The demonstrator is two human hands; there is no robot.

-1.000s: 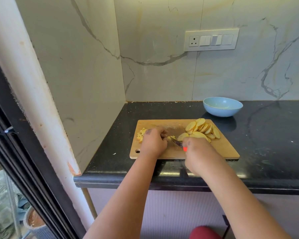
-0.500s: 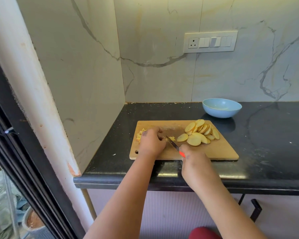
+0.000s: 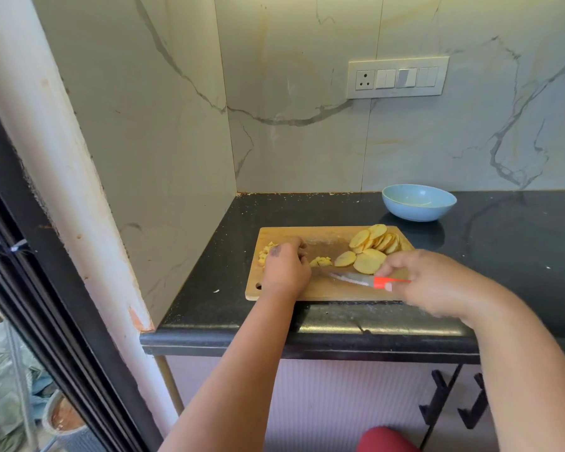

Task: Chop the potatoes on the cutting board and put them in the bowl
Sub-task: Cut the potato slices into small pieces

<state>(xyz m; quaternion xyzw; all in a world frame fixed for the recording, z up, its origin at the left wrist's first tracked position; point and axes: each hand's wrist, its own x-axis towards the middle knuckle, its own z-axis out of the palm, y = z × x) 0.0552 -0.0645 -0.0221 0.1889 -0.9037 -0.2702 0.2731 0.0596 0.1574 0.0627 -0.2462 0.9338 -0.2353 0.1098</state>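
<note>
On the rectangular wooden cutting board (image 3: 327, 290), a left hand (image 3: 286, 270) curls its fingers beside small diced potato pieces (image 3: 320, 261) while a right hand (image 3: 429, 283) pinches the orange-handled knife (image 3: 369, 280); round yellow potato slices (image 3: 374, 247) await chopping, and the pale blue bowl (image 3: 418, 202) behind the board apparently holds nothing.

2 bare forearms, no sleeves; dark mark on back of left hand (image 3: 286, 269)

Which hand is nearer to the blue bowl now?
The right hand. It holds the knife at the board's near right, below the blue bowl. The left hand is over the board's left part, farther away.
</note>
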